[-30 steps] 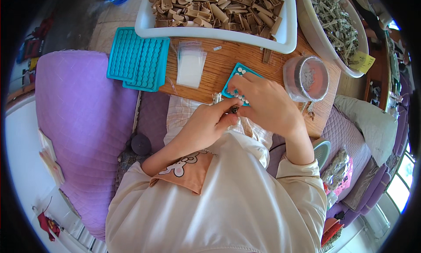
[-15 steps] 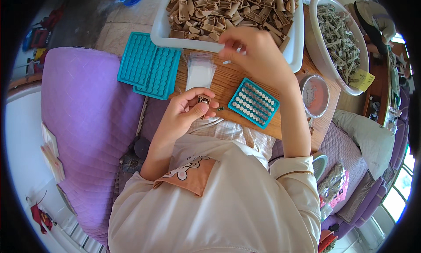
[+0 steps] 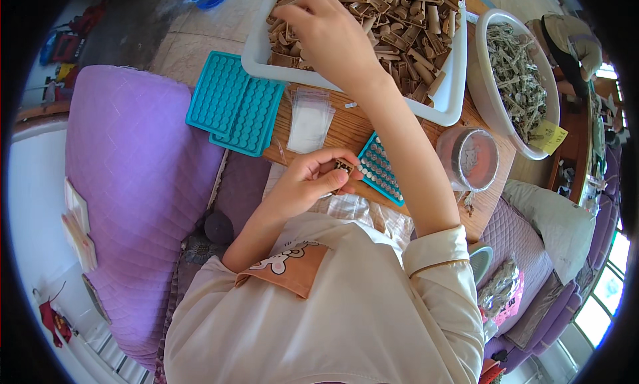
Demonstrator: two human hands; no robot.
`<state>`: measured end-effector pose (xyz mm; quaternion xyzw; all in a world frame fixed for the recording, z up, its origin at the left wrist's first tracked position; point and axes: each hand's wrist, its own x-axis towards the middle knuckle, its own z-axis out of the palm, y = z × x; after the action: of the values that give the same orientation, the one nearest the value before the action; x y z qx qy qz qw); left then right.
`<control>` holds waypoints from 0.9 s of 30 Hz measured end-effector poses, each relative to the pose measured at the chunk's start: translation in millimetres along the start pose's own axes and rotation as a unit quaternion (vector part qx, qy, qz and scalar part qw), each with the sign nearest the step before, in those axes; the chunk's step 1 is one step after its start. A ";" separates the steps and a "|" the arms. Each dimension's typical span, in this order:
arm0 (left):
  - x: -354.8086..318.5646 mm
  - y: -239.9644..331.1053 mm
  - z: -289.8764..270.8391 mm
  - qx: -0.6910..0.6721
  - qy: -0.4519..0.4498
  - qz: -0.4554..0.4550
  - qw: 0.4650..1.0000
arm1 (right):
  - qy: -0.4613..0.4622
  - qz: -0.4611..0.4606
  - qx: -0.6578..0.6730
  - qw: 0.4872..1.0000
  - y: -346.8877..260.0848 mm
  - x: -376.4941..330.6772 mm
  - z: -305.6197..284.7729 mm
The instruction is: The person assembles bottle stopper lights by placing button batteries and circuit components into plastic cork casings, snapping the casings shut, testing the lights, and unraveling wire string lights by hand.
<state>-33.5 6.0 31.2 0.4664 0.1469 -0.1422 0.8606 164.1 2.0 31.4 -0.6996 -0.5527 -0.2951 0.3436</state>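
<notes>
My left hand [image 3: 318, 179] is closed round a small brown case-like piece [image 3: 344, 165], pinched between thumb and fingers; small details inside it are too fine to make out. My right hand [image 3: 333, 41] reaches over the white tub [image 3: 261, 71], its fingers partly spread above the loose brown curved pieces [image 3: 399, 41], and nothing shows in it. Beneath my right forearm, and partly covered by it, lies a teal tray [image 3: 380, 174] with rows of small round whitish and grey pieces. Clear plastic bags [image 3: 310, 121] lie left of it.
Two stacked teal trays [image 3: 233, 104] sit at the table's left edge. A round container [image 3: 478, 159] and a white basin [image 3: 480, 84] of dried greyish strips stand to the right. A tiny pale piece [image 3: 351, 105] lies on the wooden table [image 3: 356, 121]. Another person [image 3: 571, 41] is at far right.
My right hand has moved up and left, from the tub's near rim to above the brown pieces. My left hand, still holding its piece, has shifted right and slightly down.
</notes>
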 end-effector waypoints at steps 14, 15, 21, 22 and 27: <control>3.3 -3.9 -4.8 -0.043 0.046 0.034 0.997 | -0.129 0.133 0.024 0.982 2.7 11.5 -75.4; 5.2 -5.2 -5.8 -0.079 0.036 0.042 0.995 | -0.051 0.132 0.003 0.990 4.2 0.3 -77.3; 16.3 -1.0 2.3 -0.128 0.060 0.096 0.985 | 0.039 0.232 -0.003 0.972 -8.9 -64.1 -116.6; 19.0 -2.1 3.7 -0.124 0.074 0.125 0.981 | 0.034 0.336 0.080 0.938 -21.3 -73.8 -121.4; 26.2 -3.7 17.1 -0.154 0.068 0.157 0.973 | 0.073 0.538 0.286 0.790 -88.6 -88.3 -127.7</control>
<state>-8.8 -13.2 27.2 0.3539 0.1499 0.0514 0.9217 54.4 -137.9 50.4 -0.7298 -0.1193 0.0588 0.6706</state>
